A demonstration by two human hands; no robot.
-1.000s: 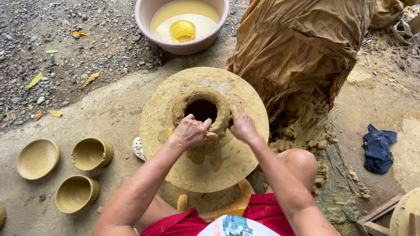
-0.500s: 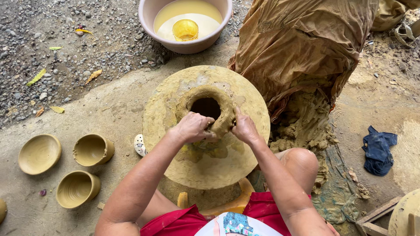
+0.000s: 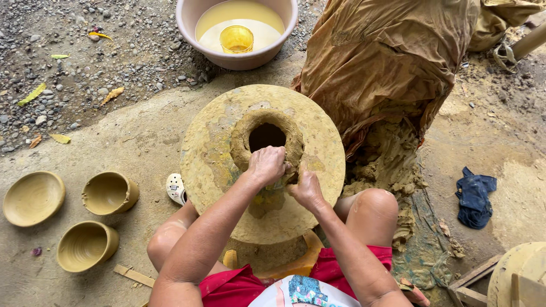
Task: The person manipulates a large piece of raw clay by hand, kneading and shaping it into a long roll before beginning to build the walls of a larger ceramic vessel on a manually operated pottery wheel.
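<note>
Outdoor dirt ground, gravel along the top edge, a few dry leaves scattered. Far left you have three unfired clay pieces: a shallow bowl, a taller cup beside it, another cup below. Pale shoe just peeks out under the wheel's left edge. Centre: round clay-smeared wheel with a hollow clay pot standing on it, dark opening up top. Your left hand is curled over the pot's near wall, fingers pressed on wet clay (closed against it, not wrapped around). Your right hand is just beside, fingertips touching the pot's lower wall and the left hand. Top centre, pink basin of cloudy water with a yellow cup in it. Right of the wheel, a mound under brown cloth, raw clay spilling below. Further right, blue rag.
</note>
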